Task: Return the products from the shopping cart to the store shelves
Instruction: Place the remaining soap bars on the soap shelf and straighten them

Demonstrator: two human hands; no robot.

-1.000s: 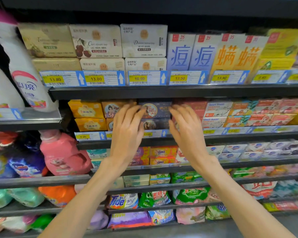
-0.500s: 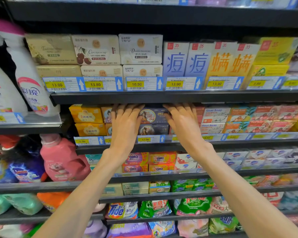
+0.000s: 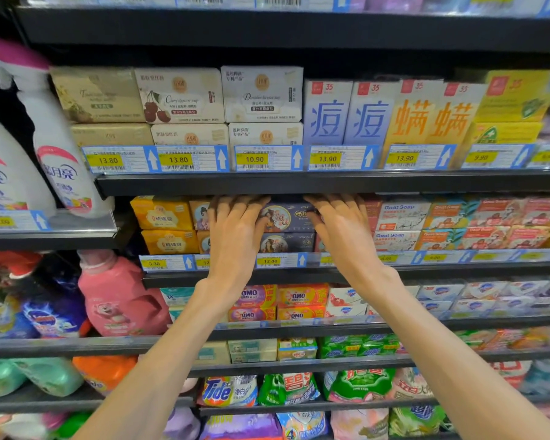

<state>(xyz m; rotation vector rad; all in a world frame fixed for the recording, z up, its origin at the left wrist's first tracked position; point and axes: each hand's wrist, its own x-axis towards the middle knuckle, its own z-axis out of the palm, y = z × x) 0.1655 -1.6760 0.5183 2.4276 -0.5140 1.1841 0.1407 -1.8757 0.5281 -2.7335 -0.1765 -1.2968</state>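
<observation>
Two dark blue soap boxes are stacked on the middle shelf (image 3: 267, 276), the upper box (image 3: 286, 217) above the lower box (image 3: 286, 242). My left hand (image 3: 235, 236) lies against the left side of the stack with fingers straight, reaching into the shelf. My right hand (image 3: 343, 233) lies against the right side, fingers also extended. The fingertips of both hands disappear under the shelf above (image 3: 299, 184). Whether the fingers curl behind the boxes is hidden.
Yellow soap boxes (image 3: 162, 214) sit left of the stack and Goat Soap boxes (image 3: 400, 214) to the right. Pale soap boxes (image 3: 261, 93) fill the shelf above. White spray bottles (image 3: 54, 147) and a pink detergent jug (image 3: 118, 300) stand at left. The cart is out of view.
Both hands have pushed deeper into the shelf on either side of the dark blue boxes, fingertips now under the upper shelf's edge. The camera has tilted up slightly.
</observation>
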